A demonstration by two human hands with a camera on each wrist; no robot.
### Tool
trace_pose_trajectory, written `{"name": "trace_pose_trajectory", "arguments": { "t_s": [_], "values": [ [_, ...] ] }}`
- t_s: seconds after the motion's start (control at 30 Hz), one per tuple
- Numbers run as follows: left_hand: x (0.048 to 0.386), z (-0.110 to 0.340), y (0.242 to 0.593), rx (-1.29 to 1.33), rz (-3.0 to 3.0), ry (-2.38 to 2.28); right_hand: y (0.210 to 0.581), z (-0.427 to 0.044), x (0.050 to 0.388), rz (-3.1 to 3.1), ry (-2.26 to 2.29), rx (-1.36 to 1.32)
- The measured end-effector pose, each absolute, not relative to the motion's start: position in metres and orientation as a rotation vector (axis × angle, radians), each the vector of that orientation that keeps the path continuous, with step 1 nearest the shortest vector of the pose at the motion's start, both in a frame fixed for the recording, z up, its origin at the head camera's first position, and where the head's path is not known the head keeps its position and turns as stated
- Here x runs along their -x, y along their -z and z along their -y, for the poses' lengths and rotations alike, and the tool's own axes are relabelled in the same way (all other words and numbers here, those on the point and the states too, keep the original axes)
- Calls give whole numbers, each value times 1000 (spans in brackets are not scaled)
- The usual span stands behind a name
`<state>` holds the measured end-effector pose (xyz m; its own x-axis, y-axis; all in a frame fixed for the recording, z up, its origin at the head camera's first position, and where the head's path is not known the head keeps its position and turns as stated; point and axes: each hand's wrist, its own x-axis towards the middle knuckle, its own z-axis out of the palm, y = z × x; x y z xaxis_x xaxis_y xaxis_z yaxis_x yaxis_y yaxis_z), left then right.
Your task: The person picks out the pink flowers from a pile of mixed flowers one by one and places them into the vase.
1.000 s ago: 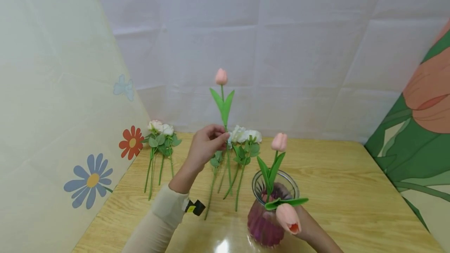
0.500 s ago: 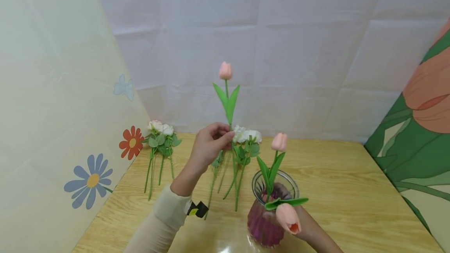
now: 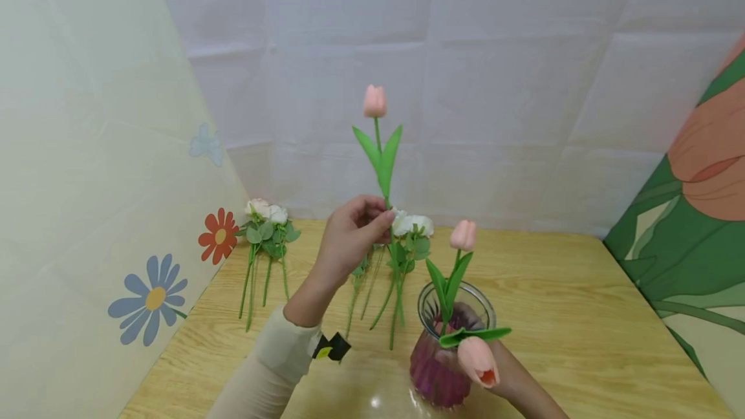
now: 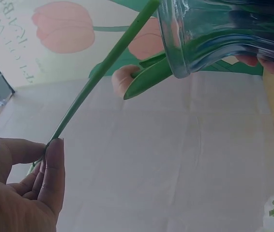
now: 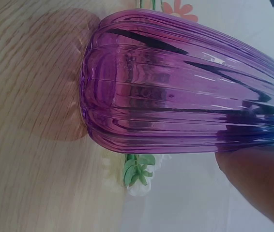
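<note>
In the head view my left hand [image 3: 355, 231] pinches the green stem of a pink tulip [image 3: 375, 102] and holds it upright above the table. The left wrist view has the thumb and fingertips meeting on the stem [image 4: 96, 77]. A ribbed glass vase [image 3: 439, 374], purple below and clear at the rim, stands to the right. Two more pink tulips are in it: one upright [image 3: 463, 235], another drooping over the rim [image 3: 478, 361]. My right hand [image 5: 255, 181] grips the vase's upper part from the far right side; the vase and drooping tulip hide much of it in the head view.
Several white flowers [image 3: 416, 225] lie on the wood-grain table [image 3: 553, 315] behind the left hand. Pale roses [image 3: 268, 211] lie at the far left. A white cloth [image 3: 495, 83] hangs along the back, with printed flower panels at both sides.
My left hand has moved slightly right and up, raising the tulip higher. The right hand and the vase have stayed in place.
</note>
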<state>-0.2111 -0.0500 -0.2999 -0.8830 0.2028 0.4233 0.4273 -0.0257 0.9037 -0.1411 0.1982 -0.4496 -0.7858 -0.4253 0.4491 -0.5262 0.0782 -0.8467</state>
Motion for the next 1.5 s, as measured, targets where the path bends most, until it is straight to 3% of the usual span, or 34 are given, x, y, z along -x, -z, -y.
{"name": "trace_pose_trajectory", "arguments": {
  "t_s": [0.83,1.5],
  "values": [
    [204,37,281,794,1908,1976,449,-198,142,2239,-1779,-1012],
    [204,22,298,860,1925,1844,463,-198,147,2312,-1730,-922]
  ]
}}
